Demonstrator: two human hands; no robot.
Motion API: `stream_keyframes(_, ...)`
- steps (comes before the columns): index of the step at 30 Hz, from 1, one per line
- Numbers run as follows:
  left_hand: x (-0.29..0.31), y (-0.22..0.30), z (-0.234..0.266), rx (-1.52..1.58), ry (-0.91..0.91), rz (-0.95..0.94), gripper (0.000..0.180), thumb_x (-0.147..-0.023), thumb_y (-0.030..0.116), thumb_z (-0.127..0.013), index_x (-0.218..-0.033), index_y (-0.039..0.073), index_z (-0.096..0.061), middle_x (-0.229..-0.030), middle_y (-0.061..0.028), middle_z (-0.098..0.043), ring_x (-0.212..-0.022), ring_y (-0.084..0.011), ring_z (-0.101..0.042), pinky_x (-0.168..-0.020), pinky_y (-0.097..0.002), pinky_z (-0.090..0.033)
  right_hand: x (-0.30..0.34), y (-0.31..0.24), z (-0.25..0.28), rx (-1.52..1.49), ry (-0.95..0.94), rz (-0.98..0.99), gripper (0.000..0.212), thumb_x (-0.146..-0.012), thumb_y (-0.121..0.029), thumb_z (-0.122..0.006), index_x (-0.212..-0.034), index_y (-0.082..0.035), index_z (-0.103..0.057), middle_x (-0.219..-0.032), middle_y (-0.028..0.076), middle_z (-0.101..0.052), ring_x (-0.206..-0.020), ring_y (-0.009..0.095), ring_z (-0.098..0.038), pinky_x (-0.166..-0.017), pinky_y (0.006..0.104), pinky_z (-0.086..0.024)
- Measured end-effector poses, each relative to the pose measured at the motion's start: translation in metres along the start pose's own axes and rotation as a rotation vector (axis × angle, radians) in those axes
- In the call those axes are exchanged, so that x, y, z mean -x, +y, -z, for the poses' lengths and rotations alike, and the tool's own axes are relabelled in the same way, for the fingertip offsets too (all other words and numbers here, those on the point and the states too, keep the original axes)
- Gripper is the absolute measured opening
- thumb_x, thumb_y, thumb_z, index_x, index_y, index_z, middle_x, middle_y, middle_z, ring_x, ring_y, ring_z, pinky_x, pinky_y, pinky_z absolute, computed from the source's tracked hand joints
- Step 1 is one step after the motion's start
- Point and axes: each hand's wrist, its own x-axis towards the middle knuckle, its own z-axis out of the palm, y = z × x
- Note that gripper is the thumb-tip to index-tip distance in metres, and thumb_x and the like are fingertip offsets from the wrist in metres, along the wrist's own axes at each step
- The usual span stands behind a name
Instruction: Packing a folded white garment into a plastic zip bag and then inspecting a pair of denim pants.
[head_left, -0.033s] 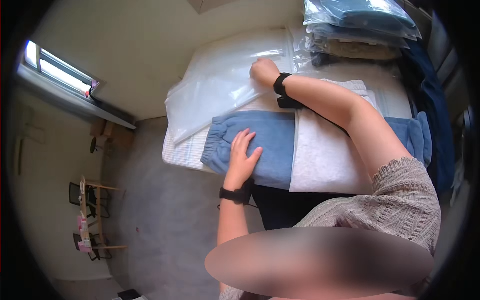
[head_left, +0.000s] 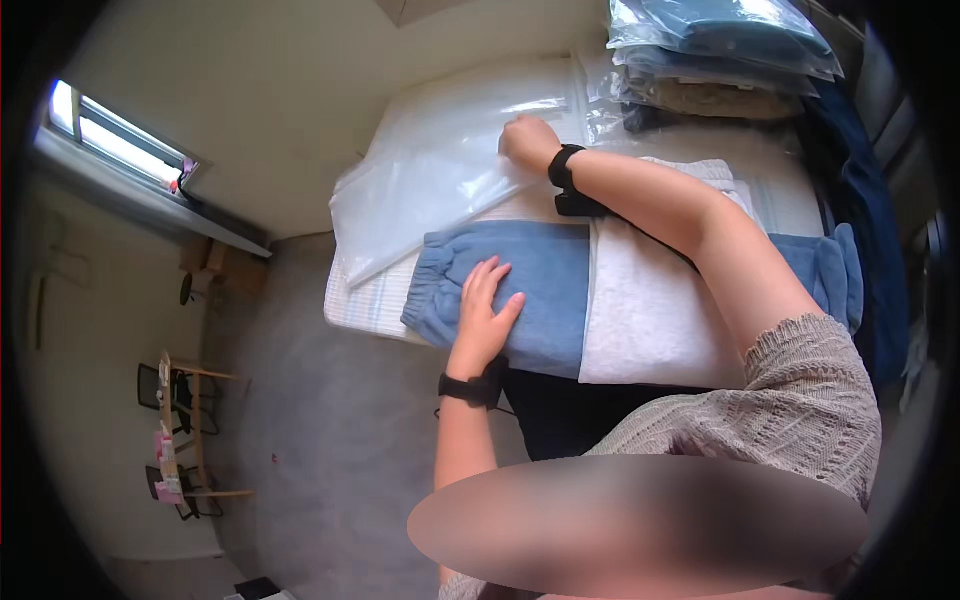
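Observation:
A blue folded garment [head_left: 550, 275] with a gathered elastic edge lies along the near side of the bed-like surface. My left hand [head_left: 485, 310] rests flat on it, fingers spread, close to the elastic. Over its right part lies a pale grey folded garment [head_left: 640, 320], partly covered by my right forearm. Beyond them, translucent plastic bags [head_left: 420, 190] are spread out in a loose pile. At their right side my right hand [head_left: 530, 145] is curled closed on a plastic bag; its fingertips are hidden beneath it. Both wrists wear black bands.
Bagged folded clothes [head_left: 720, 60] are stacked at the far right. Dark blue cloth [head_left: 860, 200] hangs along the right edge. The striped surface [head_left: 375, 305] ends at the left above a grey floor [head_left: 330, 450]. A table [head_left: 200, 430] with chairs stands farther left, below a window [head_left: 125, 135].

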Motion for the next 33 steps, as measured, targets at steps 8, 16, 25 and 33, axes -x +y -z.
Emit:
stream_keyframes(8,-0.005,0.000,0.004,0.051,0.000,0.004,0.038,-0.078,0.018,-0.059,-0.112,0.004,-0.052,-0.128,-0.0131,-0.043,-0.123,-0.0285,-0.032,-0.101,-0.0363,-0.025,0.014,0.001,0.035,-1.063,-0.109,0.029,0.018,-0.070,-0.003,-0.059,-0.085,-0.006,-0.068,-0.097,0.009,-0.064,-0.091,0.019,-0.059,-0.080,0.0251,-0.044)
stream_keyframes(16,-0.005,-0.005,0.005,0.230,0.035,0.070,0.040,-0.083,0.020,-0.055,-0.117,0.001,-0.048,-0.126,-0.0133,-0.044,-0.121,-0.0219,-0.036,-0.100,-0.0320,-0.026,0.058,-0.011,0.074,-0.877,-0.380,0.376,0.035,-0.064,0.010,-0.049,-0.088,-0.005,-0.068,-0.115,0.010,-0.056,-0.107,0.021,-0.052,-0.093,0.0277,-0.039)
stream_keyframes(25,0.004,-0.003,0.006,0.826,0.191,0.146,0.083,-0.080,0.046,-0.057,-0.134,-0.002,-0.017,-0.137,-0.0178,-0.026,-0.126,-0.0224,-0.025,-0.103,-0.0343,-0.017,0.084,-0.006,0.104,-0.773,-0.724,0.445,0.036,-0.060,0.015,-0.041,-0.075,-0.002,-0.069,-0.092,0.008,-0.065,-0.117,0.022,-0.044,-0.100,0.0330,-0.030)
stream_keyframes(33,0.050,0.026,0.008,1.166,0.390,0.066,0.111,-0.066,0.064,-0.056,-0.135,-0.003,-0.002,-0.137,-0.0242,-0.021,-0.129,-0.0312,-0.021,-0.106,-0.0419,-0.017,0.086,0.008,0.142,-0.562,-0.557,0.309,0.023,-0.065,0.011,-0.046,-0.061,0.000,-0.066,-0.070,0.011,-0.064,-0.091,0.019,-0.061,-0.079,0.0289,-0.044)
